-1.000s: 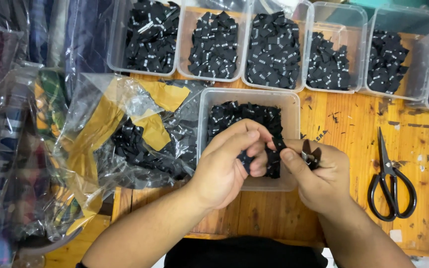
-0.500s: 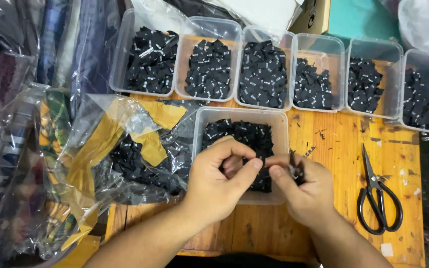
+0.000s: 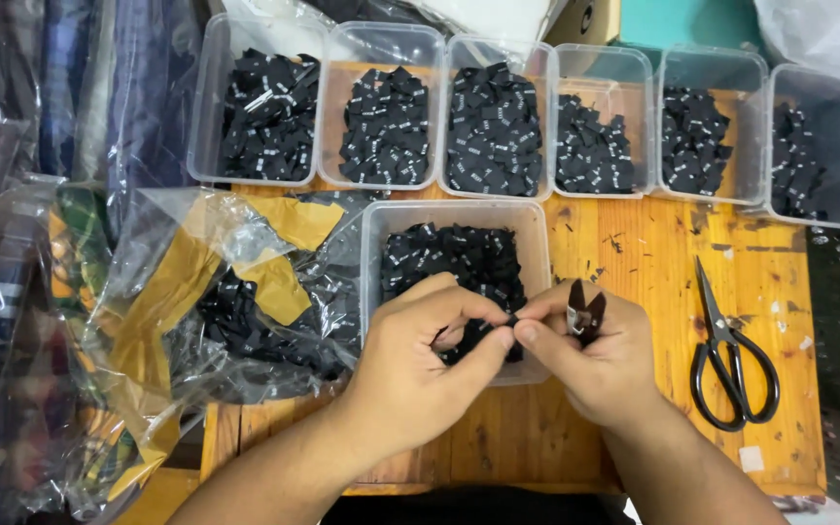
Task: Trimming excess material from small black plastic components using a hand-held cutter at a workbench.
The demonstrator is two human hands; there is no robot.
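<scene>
Both my hands meet over the near clear tub (image 3: 537, 219) of black labels on the wooden table (image 3: 634, 253). Left hand (image 3: 410, 374) curls palm-down, thumb and forefinger pressed on a small black label (image 3: 511, 321). Right hand (image 3: 600, 365) pinches the same label by its fingertips, small snips (image 3: 583, 309) tucked in its palm. Black scissors (image 3: 731, 355) lie well to the right.

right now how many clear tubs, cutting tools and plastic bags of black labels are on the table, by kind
clear plastic tubs: 7 (six in the back row, one in front under the hands)
black scissors: 1
small black snips, in the right hand: 1
clear plastic bag of black labels: 1
total: 10
</scene>
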